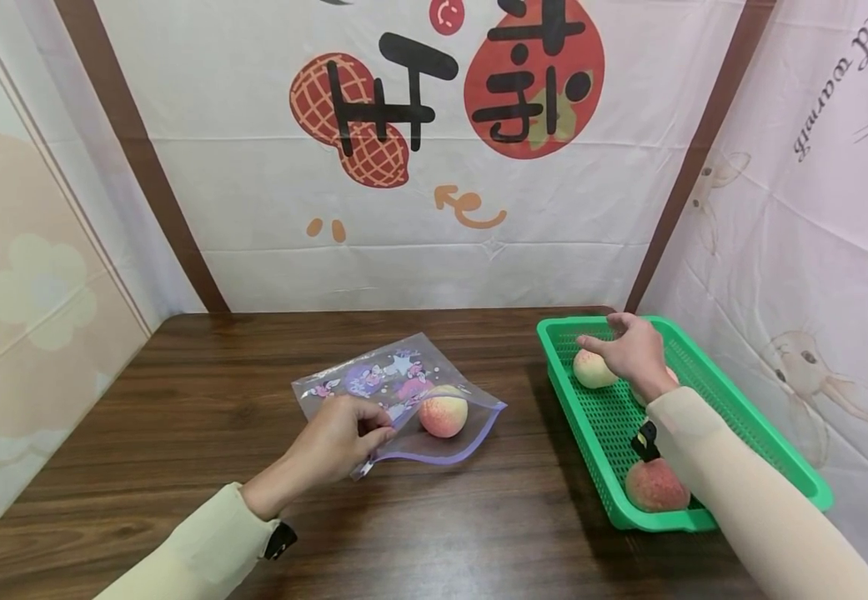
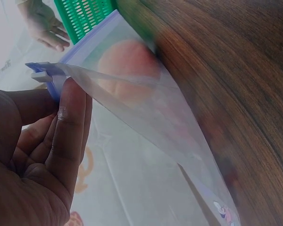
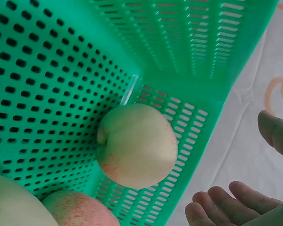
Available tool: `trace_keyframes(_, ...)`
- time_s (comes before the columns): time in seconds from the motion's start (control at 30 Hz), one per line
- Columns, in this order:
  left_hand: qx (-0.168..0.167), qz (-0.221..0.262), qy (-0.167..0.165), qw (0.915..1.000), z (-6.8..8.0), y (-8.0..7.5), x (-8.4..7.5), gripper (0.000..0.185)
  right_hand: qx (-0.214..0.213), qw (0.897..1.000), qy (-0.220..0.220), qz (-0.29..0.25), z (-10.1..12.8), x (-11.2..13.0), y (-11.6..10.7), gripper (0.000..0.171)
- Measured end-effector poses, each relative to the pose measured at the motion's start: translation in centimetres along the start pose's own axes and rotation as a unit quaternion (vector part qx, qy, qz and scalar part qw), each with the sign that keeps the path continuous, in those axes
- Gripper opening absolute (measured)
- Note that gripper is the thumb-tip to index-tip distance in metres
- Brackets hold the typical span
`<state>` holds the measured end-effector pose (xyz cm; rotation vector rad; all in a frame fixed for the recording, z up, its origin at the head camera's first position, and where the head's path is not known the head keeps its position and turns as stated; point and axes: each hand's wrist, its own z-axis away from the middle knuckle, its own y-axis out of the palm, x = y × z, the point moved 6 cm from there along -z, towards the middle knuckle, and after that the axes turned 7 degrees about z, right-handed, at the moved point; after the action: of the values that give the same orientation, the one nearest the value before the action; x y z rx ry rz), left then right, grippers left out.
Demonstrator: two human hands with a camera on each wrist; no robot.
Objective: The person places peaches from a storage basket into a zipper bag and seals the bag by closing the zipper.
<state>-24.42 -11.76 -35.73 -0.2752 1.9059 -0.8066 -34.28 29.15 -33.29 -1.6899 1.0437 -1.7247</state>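
Observation:
My left hand point(image 1: 347, 435) pinches the purple-edged mouth of a clear zip bag point(image 1: 358, 379) with a printed pattern, near its slider point(image 2: 41, 75). Inside the bag, by its mouth, lies a yellow and red peach point(image 1: 444, 412), showing through the plastic in the left wrist view. Over the far end of a green basket point(image 1: 591, 450) hovers my right hand point(image 1: 634, 350), thumb and fingers spread with nothing between them. Closest to it is a pale peach point(image 3: 137, 146) in the basket's corner, apart from the fingers.
A redder peach point(image 1: 657, 485) sits at the basket's near end, and another peach point(image 1: 669, 377) is partly hidden by the right hand. The brown wooden table point(image 1: 434, 533) bears bag and basket. Printed cloth point(image 1: 253, 208) hangs behind and on both sides.

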Motion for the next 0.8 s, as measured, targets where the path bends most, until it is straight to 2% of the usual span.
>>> trace_keyframes(0.2,0.003,-0.002,-0.010,0.9999,0.1,0.0,0.1,0.015,0.024,0.998,0.041,-0.035,-0.4,-1.1,0.4,0.085)
trace_keyframes(0.63,0.000,0.005,-0.011,0.9999,0.2,-0.1,0.2,0.017,0.062,0.993,0.081,-0.057,-1.5,-3.7,1.4,0.087)
trace_keyframes(0.8,-0.001,0.001,-0.002,1.0000,0.2,-0.2,0.2,0.017,0.079,0.993,0.087,-0.030,-1.8,-4.3,1.8,0.087)
